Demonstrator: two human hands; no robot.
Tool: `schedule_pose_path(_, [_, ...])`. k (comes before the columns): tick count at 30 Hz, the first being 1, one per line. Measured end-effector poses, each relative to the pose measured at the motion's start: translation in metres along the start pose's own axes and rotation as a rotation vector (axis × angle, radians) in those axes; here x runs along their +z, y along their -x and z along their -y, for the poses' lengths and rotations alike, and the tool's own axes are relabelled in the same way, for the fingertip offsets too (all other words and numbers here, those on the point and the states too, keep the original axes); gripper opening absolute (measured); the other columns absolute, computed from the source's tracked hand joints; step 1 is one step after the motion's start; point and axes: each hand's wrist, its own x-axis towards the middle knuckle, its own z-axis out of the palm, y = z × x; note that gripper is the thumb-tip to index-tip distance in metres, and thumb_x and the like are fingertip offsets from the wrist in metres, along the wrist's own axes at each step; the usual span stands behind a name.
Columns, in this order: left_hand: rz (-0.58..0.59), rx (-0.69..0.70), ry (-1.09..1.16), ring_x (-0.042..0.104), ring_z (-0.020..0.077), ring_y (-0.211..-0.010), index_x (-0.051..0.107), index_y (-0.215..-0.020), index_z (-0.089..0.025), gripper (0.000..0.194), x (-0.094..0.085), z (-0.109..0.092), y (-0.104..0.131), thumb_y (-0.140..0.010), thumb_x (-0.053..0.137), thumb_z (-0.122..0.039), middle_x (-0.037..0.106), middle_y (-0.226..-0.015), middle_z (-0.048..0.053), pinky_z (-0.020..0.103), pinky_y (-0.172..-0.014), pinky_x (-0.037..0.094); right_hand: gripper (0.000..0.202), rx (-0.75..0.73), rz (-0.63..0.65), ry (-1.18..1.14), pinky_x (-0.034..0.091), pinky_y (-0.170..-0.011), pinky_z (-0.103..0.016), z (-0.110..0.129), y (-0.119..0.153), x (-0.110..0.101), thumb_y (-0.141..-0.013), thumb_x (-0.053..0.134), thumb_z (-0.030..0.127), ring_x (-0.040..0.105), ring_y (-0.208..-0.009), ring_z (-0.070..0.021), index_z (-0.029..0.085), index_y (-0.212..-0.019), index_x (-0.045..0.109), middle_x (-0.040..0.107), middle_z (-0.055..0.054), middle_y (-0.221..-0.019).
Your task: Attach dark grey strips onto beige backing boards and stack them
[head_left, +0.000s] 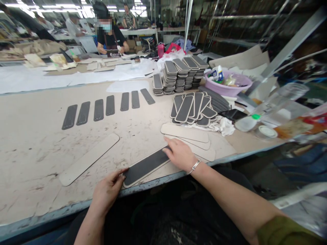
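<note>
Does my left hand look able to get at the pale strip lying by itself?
Probably yes: the pale strip lies nearby on the table, nothing on top, though your left hand is touching the dark panel.

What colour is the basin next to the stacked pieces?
The basin is light purple, as the head view shows.

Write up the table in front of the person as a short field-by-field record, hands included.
left hand: at the near end of a dark, pale-edged strip; hand
right hand: on that strip's far end
left of strip: one pale strip, flat
beyond: seven dark pieces, spaced in a row
far right: neat stacks; loose pile before them
container: lilac basin, holding items
</note>
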Motion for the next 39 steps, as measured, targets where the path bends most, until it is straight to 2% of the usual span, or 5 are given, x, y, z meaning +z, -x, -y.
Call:
schedule_pose_path(6, [-0.003, 0.030, 0.034, 0.058, 0.0205, -0.097, 0.062, -0.110, -0.029, 0.040, 0.003, 0.008, -0.006, -0.078, 0.046, -0.045, 0.065, -0.106, 0.000, 0.027, -0.084, 0.042, 0.075, -0.473, 0.182, -0.061, 0.014, -0.109, -0.041, 0.049, 0.020, 0.039, -0.083, 0.037, 0.061, 0.018, -0.133, -0.0240, 0.010, -0.138, 0.028, 0.026, -0.012, -0.144])
schedule_pose_path(21, [-0.165, 0.007, 0.145, 0.062, 0.0206, -0.074, 0.059, -0.113, -0.019, 0.048, -0.006, 0.001, -0.001, -0.076, 0.050, -0.048, 0.066, -0.078, 0.004, 0.028, -0.064, 0.048, 0.090, -0.105, 0.244, 0.142, 0.010, -0.109, -0.043, -0.026, 0.020, 0.030, -0.078, 0.028, 0.071, 0.008, -0.135, -0.0267, 0.007, -0.141, 0.020, 0.012, -0.013, -0.147])
schedule_pose_path(25, [-0.456, 0.160, 0.096, 0.060, 0.0212, -0.091, 0.055, -0.115, -0.014, 0.046, 0.003, -0.035, 0.011, -0.084, 0.041, -0.045, 0.063, -0.100, 0.011, 0.031, -0.076, 0.049, 0.091, -0.109, 0.229, 0.140, 0.012, -0.109, -0.044, -0.024, 0.020, 0.036, -0.077, 0.033, 0.070, 0.009, -0.135, -0.0278, 0.007, -0.140, 0.022, 0.014, -0.014, -0.147])
schedule_pose_path(31, [-0.126, 0.585, -0.398, 0.013, 0.0288, -0.134, 0.021, -0.139, -0.010, 0.066, 0.050, -0.092, 0.015, -0.087, 0.036, -0.046, 0.021, -0.145, 0.017, 0.050, -0.106, 0.021, 0.088, -0.114, 0.186, 0.155, 0.013, -0.108, -0.044, -0.027, 0.021, 0.040, -0.077, 0.037, 0.067, 0.011, -0.134, -0.0280, 0.006, -0.139, 0.026, 0.017, -0.014, -0.146])
schedule_pose_path(39, [-0.155, 0.533, -0.592, 0.008, 0.0291, -0.135, 0.004, -0.142, -0.010, 0.067, 0.033, -0.019, 0.026, -0.089, 0.033, -0.040, 0.009, -0.147, 0.018, 0.050, -0.104, 0.025, 0.087, -0.099, 0.226, 0.104, 0.012, -0.108, -0.045, -0.027, 0.018, 0.036, -0.076, 0.039, 0.066, 0.011, -0.134, -0.0287, 0.008, -0.139, 0.025, 0.017, -0.014, -0.146])
